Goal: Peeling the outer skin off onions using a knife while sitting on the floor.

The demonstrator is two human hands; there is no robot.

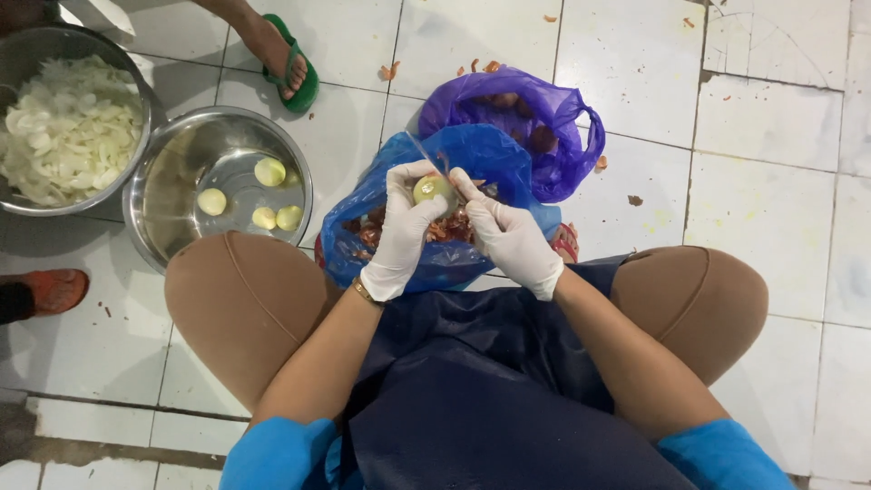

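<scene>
A pale peeled onion (432,189) sits in my left hand (402,227), which wears a white glove and has its fingers wrapped around it. My gloved right hand (510,238) holds a thin knife (425,151) whose blade points up and left past the onion. Both hands hover over an open blue plastic bag (399,181) with reddish onion skins (449,229) inside. I sit low with my knees spread, a dark blue apron over my lap.
A steel bowl (154,181) at left holds several peeled onions (269,171). A larger bowl (27,54) farther left is heaped with sliced onion (68,127). A purple bag (535,118) lies behind the blue one. Another person's foot in a green sandal (288,63) is on the tiled floor.
</scene>
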